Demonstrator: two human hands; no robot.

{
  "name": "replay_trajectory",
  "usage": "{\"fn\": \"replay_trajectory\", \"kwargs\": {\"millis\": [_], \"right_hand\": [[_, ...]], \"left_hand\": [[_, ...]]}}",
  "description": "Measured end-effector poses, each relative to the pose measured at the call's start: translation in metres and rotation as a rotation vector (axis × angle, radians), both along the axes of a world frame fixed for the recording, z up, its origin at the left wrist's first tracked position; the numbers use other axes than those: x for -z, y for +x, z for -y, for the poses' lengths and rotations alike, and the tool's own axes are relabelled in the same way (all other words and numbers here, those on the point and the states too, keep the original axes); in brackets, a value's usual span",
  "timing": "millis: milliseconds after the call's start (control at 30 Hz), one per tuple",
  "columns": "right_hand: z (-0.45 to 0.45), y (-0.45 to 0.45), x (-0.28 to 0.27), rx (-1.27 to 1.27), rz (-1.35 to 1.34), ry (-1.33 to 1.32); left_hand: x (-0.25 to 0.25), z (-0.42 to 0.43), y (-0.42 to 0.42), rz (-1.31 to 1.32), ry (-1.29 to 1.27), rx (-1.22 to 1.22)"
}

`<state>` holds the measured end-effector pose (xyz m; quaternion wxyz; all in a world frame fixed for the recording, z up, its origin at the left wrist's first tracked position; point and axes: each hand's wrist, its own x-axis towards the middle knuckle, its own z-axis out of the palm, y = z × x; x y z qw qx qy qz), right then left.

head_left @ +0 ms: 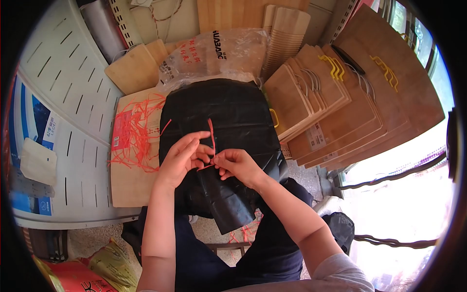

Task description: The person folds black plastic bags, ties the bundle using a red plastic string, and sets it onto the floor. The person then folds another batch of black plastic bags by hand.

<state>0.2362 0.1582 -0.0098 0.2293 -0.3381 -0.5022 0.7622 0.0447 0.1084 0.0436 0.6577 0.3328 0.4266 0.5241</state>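
Observation:
A black plastic bag (pixel 219 107) covers a bulky bundle in front of me, and its gathered end (pixel 226 207) hangs toward my lap. A thin strand of red plastic string (pixel 212 136) crosses this gathered part, with one tail standing up. My right hand (pixel 239 168) pinches the string between thumb and forefinger at the crossing. Close beside it on the left, my left hand (pixel 182 158) has its forefinger stretched out, while its lower fingers curl around the string near the crossing. Those fingers partly hide the strand.
A heap of red string pieces (pixel 141 131) lies on a wooden board (pixel 129 192) at left. Wooden cutting boards (pixel 292 97) stand on the right. A clear plastic bag (pixel 214 53) lies behind the bundle. A red and gold bag (pixel 92 267) sits on the floor.

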Motion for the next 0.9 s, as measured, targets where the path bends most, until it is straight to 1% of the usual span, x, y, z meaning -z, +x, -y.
{"fn": "replay_trajectory", "kwargs": {"millis": [33, 67, 100, 133, 233, 267, 333, 433, 500, 567, 700, 767, 900], "right_hand": [[0.001, -0.001, -0.001, 0.029, -0.001, -0.042], [0.001, -0.001, -0.001, 0.058, -0.002, -0.083], [0.001, -0.001, -0.001, 0.059, -0.003, -0.083], [0.001, 0.0, -0.001, 0.072, -0.026, -0.106], [0.001, 0.0, -0.002, 0.085, -0.052, -0.134], [0.001, 0.0, -0.002, 0.084, -0.055, -0.138], [0.001, -0.001, -0.002, 0.079, -0.043, -0.121], [0.003, -0.002, -0.004, 0.075, -0.008, -0.062], [0.005, -0.004, -0.002, 0.08, 0.013, -0.02], [0.006, -0.005, 0.001, 0.063, 0.074, 0.099], [0.009, -0.007, -0.005, 0.061, 0.094, 0.111], [0.008, -0.006, -0.008, 0.058, 0.121, 0.107], [0.006, -0.005, -0.005, 0.055, 0.127, 0.114]], "left_hand": [[0.01, -0.002, -0.001, -0.001, 0.0, 0.001], [0.03, -0.004, -0.002, -0.29, 0.124, -0.019], [0.033, -0.005, 0.001, -0.579, 0.248, -0.039], [0.033, -0.001, 0.001, -0.791, 0.262, 0.018], [0.024, 0.006, 0.009, -0.882, 0.423, 0.027], [0.022, 0.008, 0.008, -0.882, 0.423, 0.03], [0.02, 0.011, 0.007, -1.007, 0.414, 0.044], [0.021, 0.013, 0.009, -0.943, 0.404, 0.018], [0.023, 0.015, 0.01, -0.954, 0.398, 0.02], [0.025, 0.014, 0.01, -0.966, 0.399, 0.021], [0.023, 0.018, 0.006, -0.981, 0.386, 0.04], [0.023, 0.017, 0.005, -1.151, 0.501, 0.04], [0.031, 0.018, 0.009, -1.187, 0.659, -0.056]]}}
